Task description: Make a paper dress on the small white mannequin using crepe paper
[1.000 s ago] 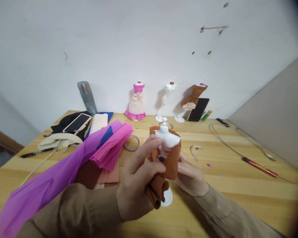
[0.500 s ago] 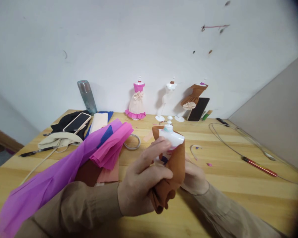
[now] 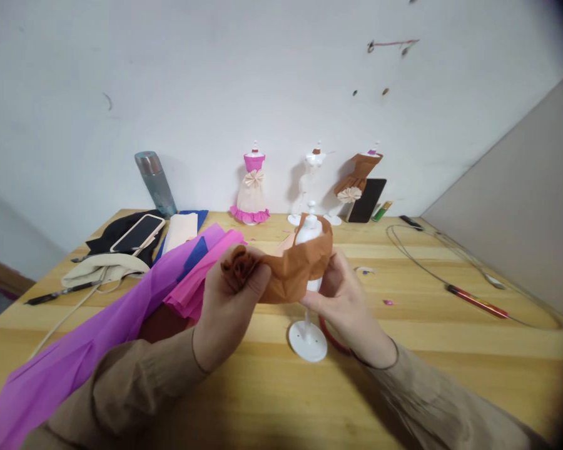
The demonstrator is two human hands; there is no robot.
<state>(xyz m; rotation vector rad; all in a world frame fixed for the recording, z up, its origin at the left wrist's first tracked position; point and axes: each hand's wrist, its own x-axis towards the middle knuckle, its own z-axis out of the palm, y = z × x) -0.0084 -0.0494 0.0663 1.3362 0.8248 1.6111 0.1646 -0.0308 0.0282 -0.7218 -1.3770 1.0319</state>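
A small white mannequin [image 3: 308, 232] on a round white base [image 3: 308, 341] stands upright on the wooden table [image 3: 450, 350] in front of me. Brown crepe paper [image 3: 291, 269] is wrapped round its torso. My left hand [image 3: 229, 300] is closed on the bunched end of that paper, pulled out to the left. My right hand [image 3: 342, 300] pinches the paper and the mannequin's body from the right.
Purple and pink crepe paper sheets [image 3: 122, 312] lie at the left. Behind stand three dressed mannequins [image 3: 252, 187], a grey flask [image 3: 154, 182], a phone [image 3: 138, 232] on dark cloth and a second phone [image 3: 366, 200]. A red pen [image 3: 476, 301] and a wire lie at the right.
The mannequin went from tilted in my hands to standing on its base. My left hand moved left, drawing the brown paper's bunched end out sideways.
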